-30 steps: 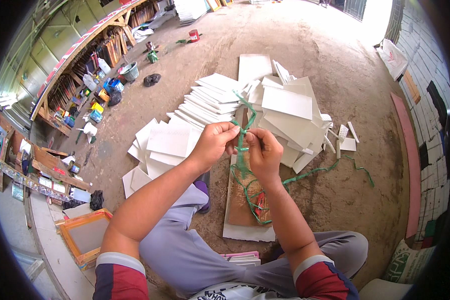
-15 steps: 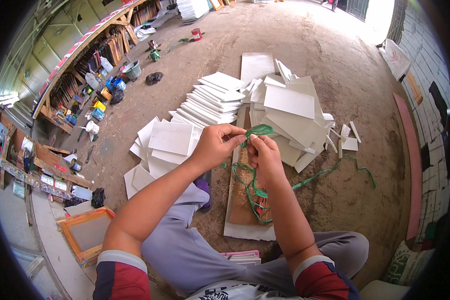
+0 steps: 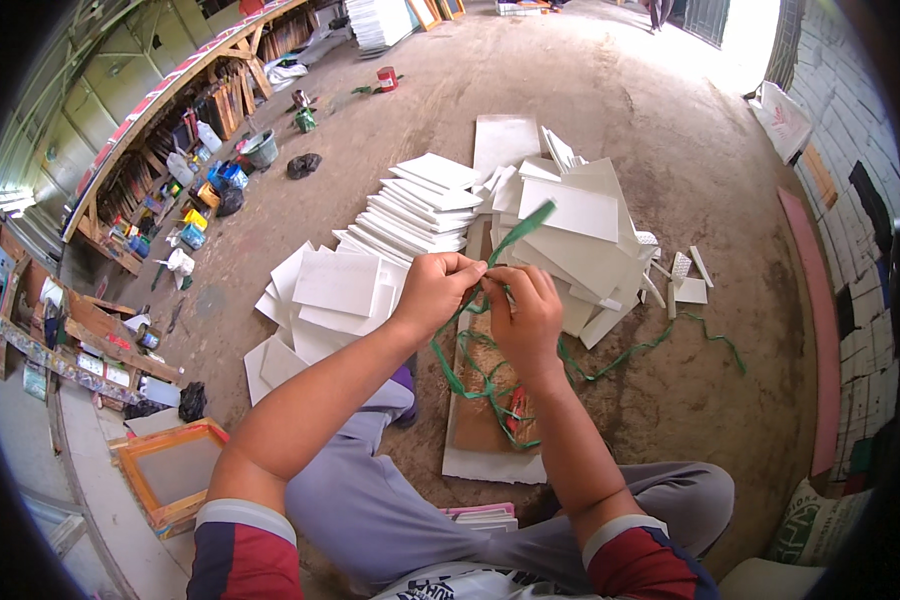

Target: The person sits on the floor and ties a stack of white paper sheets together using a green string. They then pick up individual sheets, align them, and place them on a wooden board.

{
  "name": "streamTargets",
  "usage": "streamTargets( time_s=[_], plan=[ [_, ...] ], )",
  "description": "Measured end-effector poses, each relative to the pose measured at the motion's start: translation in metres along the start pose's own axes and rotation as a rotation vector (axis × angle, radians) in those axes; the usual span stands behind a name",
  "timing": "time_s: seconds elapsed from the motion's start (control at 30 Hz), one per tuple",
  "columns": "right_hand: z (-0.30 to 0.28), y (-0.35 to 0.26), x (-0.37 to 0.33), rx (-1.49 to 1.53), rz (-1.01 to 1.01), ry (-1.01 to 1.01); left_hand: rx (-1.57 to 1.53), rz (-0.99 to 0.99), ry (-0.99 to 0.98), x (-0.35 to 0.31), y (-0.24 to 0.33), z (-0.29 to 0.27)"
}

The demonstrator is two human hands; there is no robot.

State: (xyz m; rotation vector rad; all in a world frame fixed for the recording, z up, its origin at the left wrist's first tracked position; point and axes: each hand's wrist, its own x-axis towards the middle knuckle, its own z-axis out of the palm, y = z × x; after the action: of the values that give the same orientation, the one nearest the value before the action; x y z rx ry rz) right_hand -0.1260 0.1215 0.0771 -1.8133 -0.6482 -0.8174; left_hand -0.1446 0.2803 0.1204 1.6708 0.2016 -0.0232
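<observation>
Over the board (image 3: pixel 473 428), left hand (image 3: pixel 435 297) and right hand (image 3: pixel 526 318) pinch ribbon (image 3: pixel 522 231) (end now raised).

Green twine (image 3: pixel 523 230) lies partly on a brown rectangular board (image 3: pixel 477 432); flat white panels (image 3: pixel 570 208) flank its far end; left, an orange rectangular wooden frame (image 3: pixel 140 488).

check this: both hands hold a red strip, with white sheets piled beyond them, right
The colour is wrong: the head view shows a green strip. The left hand and right hand hold it, with white sheets piled beyond them.
</observation>
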Motion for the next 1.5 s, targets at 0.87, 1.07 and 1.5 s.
streamTargets(
  time_s=[0.87,1.07,1.5],
  plan=[
    [-0.035,0.007,0.003,0.575,0.632,-0.175,0.46,0.441,-0.221,0.001,0.033,0.008],
    [-0.038,0.011,0.005,0.627,0.621,-0.197,0.477,0.454,-0.235,-0.001,0.038,0.006],
    [-0.046,0.021,0.004,0.782,0.569,-0.224,0.247,0.281,-0.281,0.003,0.029,0.011]
  ],
)
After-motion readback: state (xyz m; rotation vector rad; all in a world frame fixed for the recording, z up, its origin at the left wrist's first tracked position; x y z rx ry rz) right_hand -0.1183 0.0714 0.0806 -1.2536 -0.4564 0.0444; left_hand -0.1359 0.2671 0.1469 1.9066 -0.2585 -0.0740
